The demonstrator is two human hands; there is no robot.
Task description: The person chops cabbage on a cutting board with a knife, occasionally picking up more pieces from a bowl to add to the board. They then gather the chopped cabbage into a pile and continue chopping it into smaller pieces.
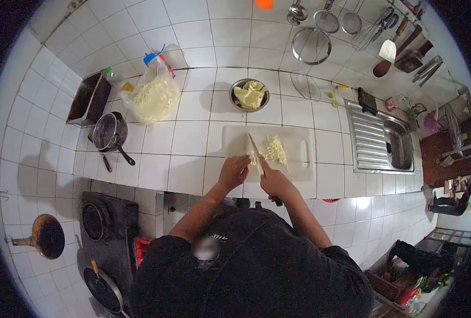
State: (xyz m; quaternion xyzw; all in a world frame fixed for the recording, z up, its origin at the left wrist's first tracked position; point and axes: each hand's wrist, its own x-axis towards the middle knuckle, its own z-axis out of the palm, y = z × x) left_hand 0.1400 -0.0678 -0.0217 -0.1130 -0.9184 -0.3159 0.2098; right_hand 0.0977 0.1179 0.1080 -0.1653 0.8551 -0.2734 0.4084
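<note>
My right hand (274, 182) is wrapped round the handle of a kitchen knife (255, 147), whose blade points away from me over a white cutting board (304, 172). Just left of the blade, the curled fingers of my left hand (235, 171) press on a pale piece of cabbage (253, 157), partly hidden by the fingers. To the right of the knife lies a small heap of chopped cabbage (276, 150). Behind the board, a metal bowl (232, 100) holds pale cabbage leaves (250, 94).
A plastic bag of shredded cabbage (153, 99) stands at the back left, near a saucepan (108, 132) and a dark rectangular tin (90, 98). The sink (398, 146) is at the right. Strainers (311, 46) and utensils hang on the wall. A stove (113, 228) is at lower left.
</note>
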